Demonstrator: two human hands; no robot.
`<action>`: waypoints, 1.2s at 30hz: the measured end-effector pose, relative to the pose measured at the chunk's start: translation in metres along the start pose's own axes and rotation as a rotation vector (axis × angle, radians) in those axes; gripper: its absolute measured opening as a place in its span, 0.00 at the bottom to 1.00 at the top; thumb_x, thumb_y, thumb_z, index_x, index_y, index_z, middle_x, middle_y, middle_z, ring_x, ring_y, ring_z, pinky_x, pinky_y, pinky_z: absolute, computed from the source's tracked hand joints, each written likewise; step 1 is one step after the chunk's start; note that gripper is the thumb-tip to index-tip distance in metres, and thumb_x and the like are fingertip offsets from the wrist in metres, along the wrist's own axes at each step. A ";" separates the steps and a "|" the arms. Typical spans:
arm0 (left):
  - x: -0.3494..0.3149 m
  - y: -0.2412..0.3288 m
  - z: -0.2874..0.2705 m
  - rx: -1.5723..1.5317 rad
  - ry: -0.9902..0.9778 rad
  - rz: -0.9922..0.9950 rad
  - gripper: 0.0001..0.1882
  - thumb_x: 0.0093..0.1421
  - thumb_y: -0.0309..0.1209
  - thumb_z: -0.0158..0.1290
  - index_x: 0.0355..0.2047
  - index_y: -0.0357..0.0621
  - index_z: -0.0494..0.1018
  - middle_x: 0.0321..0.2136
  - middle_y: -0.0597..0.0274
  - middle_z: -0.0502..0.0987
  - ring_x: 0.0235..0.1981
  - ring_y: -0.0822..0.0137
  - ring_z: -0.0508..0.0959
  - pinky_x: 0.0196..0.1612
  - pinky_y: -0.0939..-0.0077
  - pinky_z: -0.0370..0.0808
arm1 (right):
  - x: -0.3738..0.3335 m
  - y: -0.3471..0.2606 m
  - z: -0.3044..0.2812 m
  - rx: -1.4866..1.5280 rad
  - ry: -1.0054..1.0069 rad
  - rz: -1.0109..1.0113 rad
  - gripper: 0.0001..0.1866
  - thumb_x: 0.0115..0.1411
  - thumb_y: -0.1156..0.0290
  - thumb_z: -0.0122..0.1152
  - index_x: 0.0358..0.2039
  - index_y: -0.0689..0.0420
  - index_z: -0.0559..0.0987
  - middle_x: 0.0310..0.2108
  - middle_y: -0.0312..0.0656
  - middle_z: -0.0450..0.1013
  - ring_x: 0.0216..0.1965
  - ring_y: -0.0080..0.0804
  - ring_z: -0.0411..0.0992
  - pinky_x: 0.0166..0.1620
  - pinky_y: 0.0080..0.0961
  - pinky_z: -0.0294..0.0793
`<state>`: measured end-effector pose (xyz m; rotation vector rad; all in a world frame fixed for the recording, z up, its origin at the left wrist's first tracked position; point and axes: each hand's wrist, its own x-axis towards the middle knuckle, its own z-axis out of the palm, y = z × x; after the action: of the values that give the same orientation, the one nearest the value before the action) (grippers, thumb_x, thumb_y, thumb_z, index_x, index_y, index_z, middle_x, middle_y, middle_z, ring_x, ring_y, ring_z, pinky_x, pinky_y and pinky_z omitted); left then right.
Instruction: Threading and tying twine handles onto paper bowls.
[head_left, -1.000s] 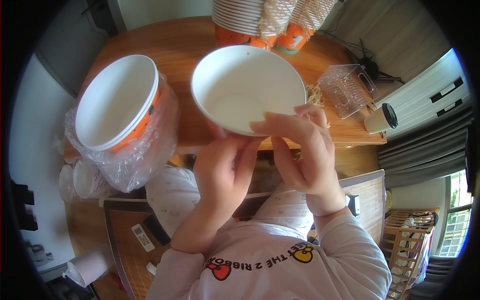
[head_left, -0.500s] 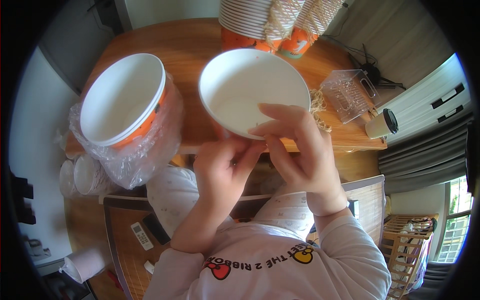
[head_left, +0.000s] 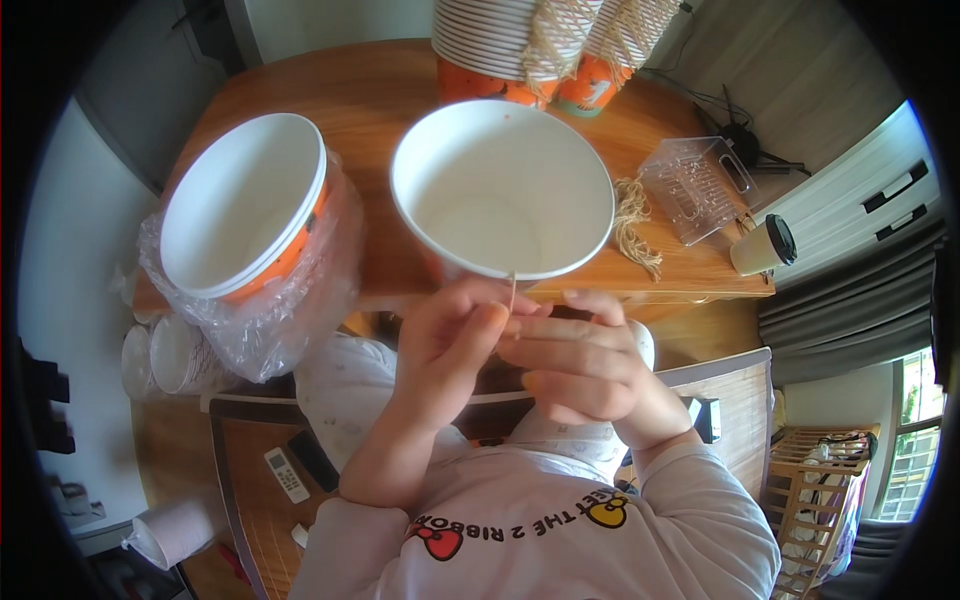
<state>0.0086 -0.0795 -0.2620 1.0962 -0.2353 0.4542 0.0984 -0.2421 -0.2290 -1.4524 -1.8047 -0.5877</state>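
A large white-lined paper bucket [head_left: 500,180] with an orange outside stands at the table's near edge, its mouth facing me. A thin twine cord [head_left: 514,291] comes over or through its near rim; which, I cannot tell. My left hand [head_left: 445,345] is closed below that rim, thumb and forefinger pinching at the cord. From the right, my right hand [head_left: 580,355] meets it, fingers bent around the cord's lower end, some of them blurred. Left of this bucket, a pair of nested paper buckets [head_left: 245,205] leans in a crumpled clear plastic bag [head_left: 290,325].
Tall bucket stacks [head_left: 500,45] draped with twine stand at the table's back. A twine bundle [head_left: 632,225], a clear plastic box [head_left: 690,185] and a lidded cup [head_left: 762,247] lie to the right. Wrapped cups [head_left: 180,355] sit below the left edge; a remote control [head_left: 287,474] lies lower left.
My right hand has come out of the bucket's mouth and down below the near rim. The cord now shows, stretched short between rim and fingers.
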 end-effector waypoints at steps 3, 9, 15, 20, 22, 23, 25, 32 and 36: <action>0.002 0.004 -0.002 -0.004 -0.009 -0.030 0.08 0.68 0.27 0.51 0.39 0.32 0.74 0.37 0.57 0.80 0.44 0.65 0.81 0.51 0.70 0.78 | -0.007 0.000 0.003 0.044 0.022 0.031 0.10 0.54 0.76 0.63 0.38 0.54 0.78 0.37 0.42 0.81 0.45 0.40 0.80 0.55 0.39 0.70; 0.003 0.005 0.002 0.119 -0.008 -0.046 0.06 0.68 0.25 0.51 0.40 0.34 0.74 0.39 0.56 0.80 0.45 0.64 0.82 0.50 0.69 0.78 | -0.037 -0.011 0.039 0.123 0.371 0.445 0.18 0.48 0.77 0.68 0.40 0.58 0.73 0.33 0.43 0.75 0.36 0.41 0.74 0.40 0.34 0.67; 0.002 0.010 0.002 0.212 -0.039 -0.101 0.07 0.69 0.24 0.50 0.43 0.34 0.74 0.43 0.52 0.80 0.49 0.62 0.80 0.56 0.65 0.74 | -0.037 -0.027 0.058 0.794 0.498 0.661 0.21 0.60 0.84 0.61 0.49 0.61 0.63 0.40 0.47 0.74 0.44 0.34 0.74 0.49 0.33 0.72; 0.002 0.005 0.003 0.306 -0.053 -0.031 0.07 0.69 0.23 0.50 0.43 0.33 0.74 0.44 0.50 0.80 0.49 0.63 0.80 0.57 0.66 0.73 | -0.039 -0.027 0.044 0.596 0.464 0.506 0.17 0.60 0.86 0.56 0.46 0.60 0.63 0.39 0.47 0.71 0.38 0.33 0.70 0.46 0.30 0.67; 0.001 0.002 0.003 0.229 -0.004 -0.027 0.05 0.68 0.21 0.51 0.42 0.33 0.75 0.41 0.54 0.81 0.45 0.68 0.80 0.50 0.77 0.76 | -0.037 -0.030 0.048 0.474 0.496 0.639 0.20 0.59 0.84 0.59 0.48 0.61 0.62 0.41 0.48 0.70 0.41 0.34 0.68 0.48 0.30 0.66; 0.001 0.004 0.004 0.233 -0.005 -0.026 0.05 0.68 0.21 0.51 0.42 0.33 0.75 0.41 0.54 0.81 0.45 0.68 0.80 0.50 0.77 0.76 | -0.035 -0.030 0.049 0.390 0.452 0.705 0.22 0.58 0.83 0.62 0.49 0.61 0.62 0.43 0.48 0.70 0.44 0.34 0.67 0.50 0.31 0.65; 0.002 0.007 0.005 0.190 -0.031 -0.046 0.06 0.68 0.21 0.51 0.42 0.32 0.75 0.42 0.54 0.81 0.46 0.68 0.80 0.50 0.77 0.76 | -0.032 -0.029 0.055 0.342 0.431 0.770 0.23 0.58 0.82 0.63 0.50 0.61 0.62 0.44 0.47 0.69 0.48 0.34 0.67 0.54 0.32 0.66; 0.000 0.002 0.003 0.197 0.004 -0.046 0.07 0.68 0.21 0.51 0.43 0.32 0.75 0.43 0.53 0.81 0.47 0.67 0.80 0.50 0.76 0.77 | -0.034 -0.035 0.048 0.683 0.569 0.664 0.17 0.62 0.85 0.56 0.48 0.60 0.62 0.43 0.46 0.69 0.42 0.33 0.72 0.51 0.30 0.70; 0.000 0.003 0.003 0.190 0.000 -0.038 0.06 0.68 0.21 0.51 0.43 0.33 0.74 0.42 0.56 0.80 0.47 0.67 0.80 0.50 0.75 0.77 | -0.031 -0.034 0.050 0.335 0.446 0.696 0.19 0.61 0.84 0.59 0.47 0.60 0.62 0.44 0.46 0.69 0.42 0.33 0.69 0.50 0.30 0.69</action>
<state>0.0073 -0.0813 -0.2581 1.2841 -0.1734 0.4494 0.0557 -0.2339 -0.2810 -1.4478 -0.9115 -0.2067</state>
